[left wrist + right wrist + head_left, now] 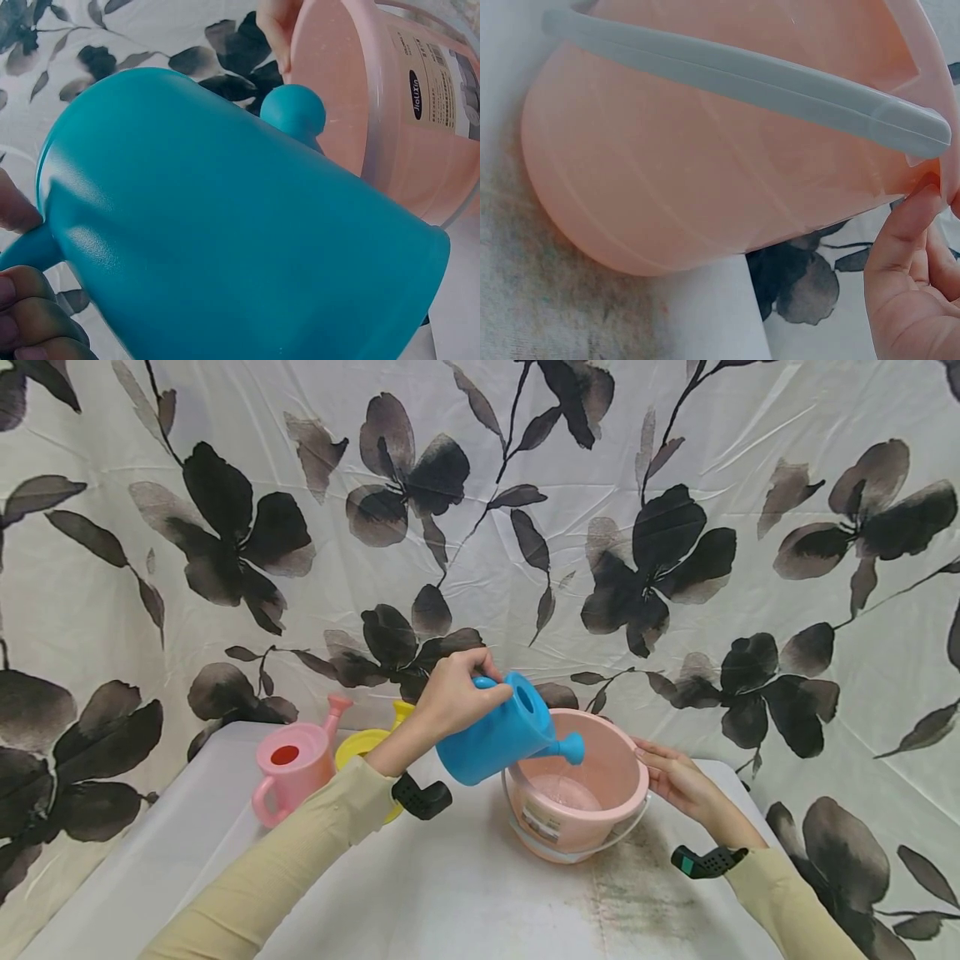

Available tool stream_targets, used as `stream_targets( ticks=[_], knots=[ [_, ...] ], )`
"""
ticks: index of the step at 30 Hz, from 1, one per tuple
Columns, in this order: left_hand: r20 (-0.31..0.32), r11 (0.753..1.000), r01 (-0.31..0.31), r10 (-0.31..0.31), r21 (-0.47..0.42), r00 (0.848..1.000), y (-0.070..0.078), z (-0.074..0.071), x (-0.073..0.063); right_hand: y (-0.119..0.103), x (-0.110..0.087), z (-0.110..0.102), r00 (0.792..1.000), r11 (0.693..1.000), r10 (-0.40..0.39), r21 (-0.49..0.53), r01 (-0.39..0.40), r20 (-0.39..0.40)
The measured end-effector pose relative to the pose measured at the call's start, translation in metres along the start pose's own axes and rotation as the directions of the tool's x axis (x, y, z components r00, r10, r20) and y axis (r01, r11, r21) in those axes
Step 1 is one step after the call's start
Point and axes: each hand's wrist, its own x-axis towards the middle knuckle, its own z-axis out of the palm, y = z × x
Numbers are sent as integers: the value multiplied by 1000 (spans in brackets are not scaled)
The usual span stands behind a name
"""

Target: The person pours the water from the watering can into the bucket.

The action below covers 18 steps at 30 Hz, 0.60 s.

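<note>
In the head view, my left hand point(459, 693) grips the handle of a blue watering can point(487, 745), held tilted in the air. Its round-tipped spout hangs over the opening of a pink bucket point(609, 764). The left wrist view shows fingers point(34, 311) curled round the can's handle, with the can's side point(225, 217) filling most of the picture. On the bucket's right side, my right hand point(678, 783) pinches the rim; in the right wrist view the thumb point(915, 210) lies just under it. The bucket stands upright, its pale handle point(742, 75) lowered.
A pink watering can point(296, 768) stands on the left of the white table point(420, 893). Beside it a yellow watering can point(360, 743) is partly hidden behind my left forearm. Behind the table hangs a floral cloth point(525, 568). A brownish stain point(645, 893) marks the table's right part.
</note>
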Motion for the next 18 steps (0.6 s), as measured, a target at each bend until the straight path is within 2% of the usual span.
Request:
stream_targets(
  ticks=[9,18],
  knots=[
    [-6,1000,6,-6,-1,1000,0,0,-1,1,2,0,1000,998,-23,-50,23,-9],
    [-9,1000,7,-7,3,1000,-2,2,-2,1,3,-1,999,999,-35,-35,35,3]
  ],
)
